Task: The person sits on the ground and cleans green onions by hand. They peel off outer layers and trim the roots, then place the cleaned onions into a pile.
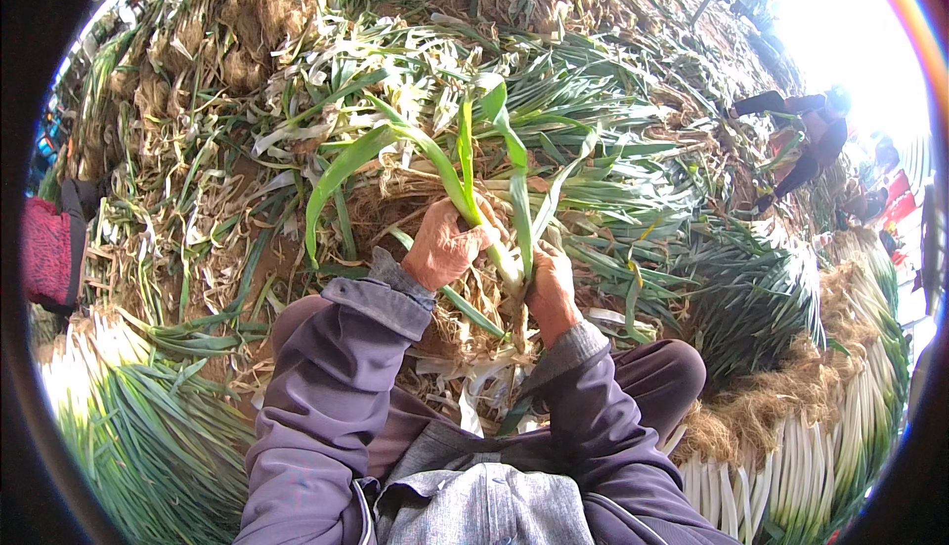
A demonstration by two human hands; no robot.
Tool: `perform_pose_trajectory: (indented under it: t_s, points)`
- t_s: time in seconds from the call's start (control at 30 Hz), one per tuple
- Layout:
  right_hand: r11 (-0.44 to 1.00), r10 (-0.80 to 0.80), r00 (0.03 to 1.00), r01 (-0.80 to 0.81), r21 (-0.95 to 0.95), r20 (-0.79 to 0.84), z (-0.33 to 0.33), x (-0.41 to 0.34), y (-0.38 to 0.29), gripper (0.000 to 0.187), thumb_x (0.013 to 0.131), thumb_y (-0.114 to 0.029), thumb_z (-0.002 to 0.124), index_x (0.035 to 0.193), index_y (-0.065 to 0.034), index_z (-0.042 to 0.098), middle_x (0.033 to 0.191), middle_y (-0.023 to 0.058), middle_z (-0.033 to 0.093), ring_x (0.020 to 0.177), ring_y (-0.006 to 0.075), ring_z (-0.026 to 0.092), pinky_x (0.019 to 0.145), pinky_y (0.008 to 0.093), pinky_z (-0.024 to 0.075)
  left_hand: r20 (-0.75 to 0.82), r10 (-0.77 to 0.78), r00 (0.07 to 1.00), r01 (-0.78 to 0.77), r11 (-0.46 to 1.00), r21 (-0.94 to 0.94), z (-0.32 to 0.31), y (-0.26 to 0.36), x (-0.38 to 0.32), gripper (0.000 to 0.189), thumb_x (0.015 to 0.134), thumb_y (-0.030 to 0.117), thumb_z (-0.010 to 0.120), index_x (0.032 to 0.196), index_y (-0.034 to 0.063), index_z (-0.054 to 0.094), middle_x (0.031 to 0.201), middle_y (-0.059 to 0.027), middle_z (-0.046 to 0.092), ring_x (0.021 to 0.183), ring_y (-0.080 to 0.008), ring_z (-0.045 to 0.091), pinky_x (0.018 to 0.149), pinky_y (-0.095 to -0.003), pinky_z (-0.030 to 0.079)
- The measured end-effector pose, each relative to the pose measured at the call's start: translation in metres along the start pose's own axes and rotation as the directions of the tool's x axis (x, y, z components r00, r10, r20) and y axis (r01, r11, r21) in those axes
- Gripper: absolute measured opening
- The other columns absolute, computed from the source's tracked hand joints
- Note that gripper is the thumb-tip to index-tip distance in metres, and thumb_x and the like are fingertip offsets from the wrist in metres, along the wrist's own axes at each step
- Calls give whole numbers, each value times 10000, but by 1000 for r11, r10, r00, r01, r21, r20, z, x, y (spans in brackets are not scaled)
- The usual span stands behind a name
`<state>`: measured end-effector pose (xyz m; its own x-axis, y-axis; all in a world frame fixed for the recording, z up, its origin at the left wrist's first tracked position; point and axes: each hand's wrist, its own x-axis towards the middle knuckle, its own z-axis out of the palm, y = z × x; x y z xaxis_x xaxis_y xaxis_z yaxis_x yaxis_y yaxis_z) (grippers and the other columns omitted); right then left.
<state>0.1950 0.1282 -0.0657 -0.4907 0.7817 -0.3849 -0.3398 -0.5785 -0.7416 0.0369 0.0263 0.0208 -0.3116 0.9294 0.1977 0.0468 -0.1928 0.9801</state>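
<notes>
In the head view, my left hand grips a large green onion around its stalk, with the bright green leaves fanning upward and to the left. Close beside it, my right hand pinches an outer green leaf where it parts from the stalk. My palm hides the lower end of that leaf. Beyond both hands lies a bundle of untrimmed green onions, leaves pointing right. Dry peeled leaves and husks lie beneath my hands, between my bent knees.
Cleaned green onions with white stalks and brown roots are stacked at right. Another stack stands at left. Leaf litter covers the ground. A person works at the far right. A red patterned cloth item is at the left edge.
</notes>
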Motion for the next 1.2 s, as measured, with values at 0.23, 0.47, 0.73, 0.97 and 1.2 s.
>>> perform_pose_trajectory:
  t_s: [0.23, 0.47, 0.73, 0.97, 1.2]
  points:
    - [998, 63, 997, -62, 18, -38, -30, 18, 10, 146, 925, -7, 510, 1037, 57, 579, 882, 123, 644, 718, 229, 654, 639, 355, 571, -18, -53, 998, 53, 998, -32, 7, -5, -2, 120, 773, -26, 591, 887, -5, 559, 842, -129, 675, 811, -201, 656, 770, -320, 533]
    - [986, -56, 965, 93, 136, -256, -92, 28, 9, 179, 923, -42, 458, 960, 77, 587, 887, 165, 664, 791, 290, 685, 739, 424, 591, -93, 25, 995, -52, 954, -296, -6, 6, -2, 97, 805, 44, 554, 901, 29, 555, 863, -121, 665, 794, -157, 614, 748, -272, 495]
    - [977, -210, 977, 209, -27, -35, -38, 7, -28, 218, 980, -171, 515, 1116, -6, 556, 973, 68, 624, 803, 182, 630, 671, 293, 536, -235, -42, 971, -50, 928, -370, -11, 11, 2, 169, 828, 100, 566, 983, 34, 569, 875, -115, 684, 764, -159, 645, 616, -264, 514]
    - [881, 9, 942, 152, -448, 336, 6, -29, -32, 684, 845, -206, 717, 1386, 59, 395, 1254, 139, 566, 1100, 183, 559, 961, 311, 434, -266, -10, 964, -104, 905, -411, -15, -1, 1, 235, 868, 181, 533, 1020, 14, 598, 887, -122, 687, 773, -186, 653, 661, -295, 524]
    - [860, -187, 918, 325, -393, 349, 7, -31, 0, 603, 867, 46, 591, 1419, 31, 348, 1102, 96, 609, 883, 115, 579, 809, 260, 488, -294, 2, 956, -121, 914, -388, -18, -11, 7, 260, 944, 226, 497, 1023, -1, 598, 900, -166, 692, 795, -233, 668, 751, -325, 530]
